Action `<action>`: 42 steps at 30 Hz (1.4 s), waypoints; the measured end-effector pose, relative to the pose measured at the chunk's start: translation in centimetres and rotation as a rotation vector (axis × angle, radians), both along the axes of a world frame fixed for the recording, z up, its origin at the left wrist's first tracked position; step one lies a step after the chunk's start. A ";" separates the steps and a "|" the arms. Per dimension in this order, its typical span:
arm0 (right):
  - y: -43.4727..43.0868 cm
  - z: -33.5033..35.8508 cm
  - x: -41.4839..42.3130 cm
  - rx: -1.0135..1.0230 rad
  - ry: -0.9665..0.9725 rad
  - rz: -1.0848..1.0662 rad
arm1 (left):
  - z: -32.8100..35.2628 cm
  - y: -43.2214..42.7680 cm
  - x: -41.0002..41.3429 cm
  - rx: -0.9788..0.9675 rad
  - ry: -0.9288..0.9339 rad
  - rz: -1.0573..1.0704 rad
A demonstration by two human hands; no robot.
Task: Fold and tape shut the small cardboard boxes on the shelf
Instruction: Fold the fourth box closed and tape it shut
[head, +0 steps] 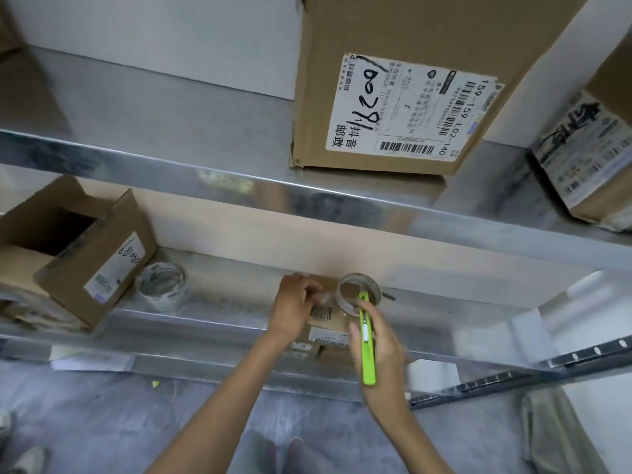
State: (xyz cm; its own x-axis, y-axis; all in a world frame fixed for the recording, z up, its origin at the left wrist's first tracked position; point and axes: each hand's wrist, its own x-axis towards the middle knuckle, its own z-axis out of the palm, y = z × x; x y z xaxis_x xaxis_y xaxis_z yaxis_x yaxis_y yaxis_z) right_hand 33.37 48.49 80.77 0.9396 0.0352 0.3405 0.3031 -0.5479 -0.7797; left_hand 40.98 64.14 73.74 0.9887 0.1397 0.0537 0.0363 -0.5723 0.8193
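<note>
Cutting the tape free looks like the step in hand. The small cardboard box (330, 321) sits at the front edge of the lower shelf (212, 323), flaps down, with the tape roll (344, 304) on its far right corner.

How I'd do it:
- Pull the strip taut between roll and box first; slack tape snags instead of slicing.
- Run the blade across the tape right beside the roll, angled away from the left fingers, which are close.
- Cut the tape only. Don't dig into the cardboard or the barcode labels on the near side.
- Press the loose end flat along the seam afterwards. Clear tape on brown board is hard to see here, so check by touch.

Hands:
- Right hand (379, 354): closed around the green utility knife (366, 340), thumb along the handle, tip at the roll's near rim. I can't make out whether the blade is extended, or whether any finger also touches the roll.
- Left hand (294, 301): knuckles up, fingers bent down onto the box top just left of the roll. It seems to be on a shiny bit of tape, but I can't tell whether it's pinching that or only pressing.

Also on the shelf: a spare tape roll (160, 302) well to the left, beside an open box (102, 265) whose flaps are not yet folded.
</note>
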 end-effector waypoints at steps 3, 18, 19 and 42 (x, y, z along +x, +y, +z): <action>1.3 -2.1 2.1 -0.008 0.016 -0.062 | -0.1 -0.1 0.5 -0.083 0.036 0.019; 2.0 -4.9 4.3 -0.049 -0.038 -0.037 | -1.5 -0.7 0.3 -0.146 -0.009 0.095; 2.2 -4.8 4.3 -0.037 -0.035 -0.041 | -1.5 -0.7 0.2 -0.148 -0.011 0.100; 3.5 -7.0 5.6 -0.170 0.002 -0.009 | -1.0 -2.5 -1.2 0.156 -0.015 0.245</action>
State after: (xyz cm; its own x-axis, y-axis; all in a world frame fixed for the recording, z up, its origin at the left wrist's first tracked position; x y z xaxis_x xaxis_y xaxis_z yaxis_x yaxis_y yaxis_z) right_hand 38.96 51.98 73.78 0.9409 0.0836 0.3282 0.2959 -0.6744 -0.6765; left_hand 39.80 61.59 72.77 0.9255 0.3633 0.1075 0.1778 -0.6670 0.7235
